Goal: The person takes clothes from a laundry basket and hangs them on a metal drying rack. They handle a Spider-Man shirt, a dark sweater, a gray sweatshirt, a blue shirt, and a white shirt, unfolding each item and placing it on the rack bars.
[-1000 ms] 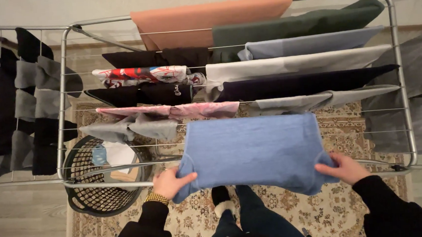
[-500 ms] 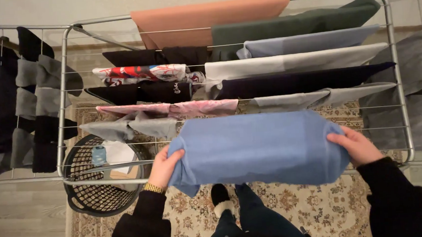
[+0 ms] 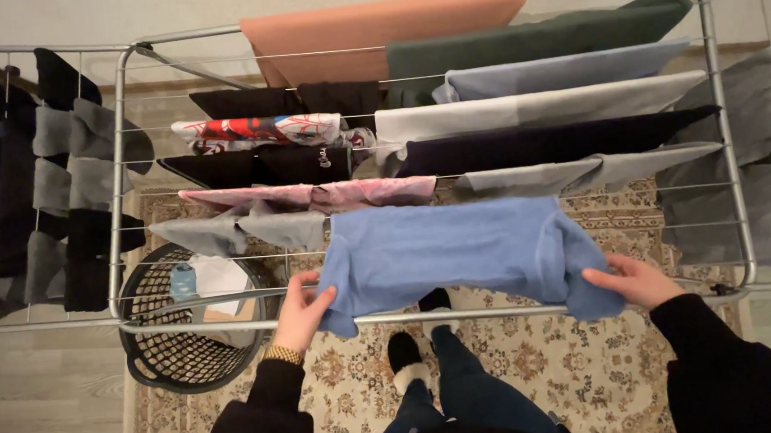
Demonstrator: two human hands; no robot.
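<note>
A light blue garment [image 3: 460, 249] lies draped over the front wires of a metal drying rack [image 3: 119, 217]. My left hand [image 3: 302, 311] grips its lower left corner by the rack's front bar. On the other side, my right hand [image 3: 632, 281] pinches its lower right corner. Both arms wear black sleeves, and a gold band sits at my left wrist.
Several clothes hang on the rack behind: an orange piece [image 3: 372, 27], a green one [image 3: 536, 39], grey, black and pink items. Dark socks [image 3: 40, 186] fill the left wing. A black laundry basket [image 3: 187, 348] stands below left on a patterned rug [image 3: 541, 368].
The blue garment went from held in front of the rack to laid flat over the front wires. Both hands shifted down to its lower corners.
</note>
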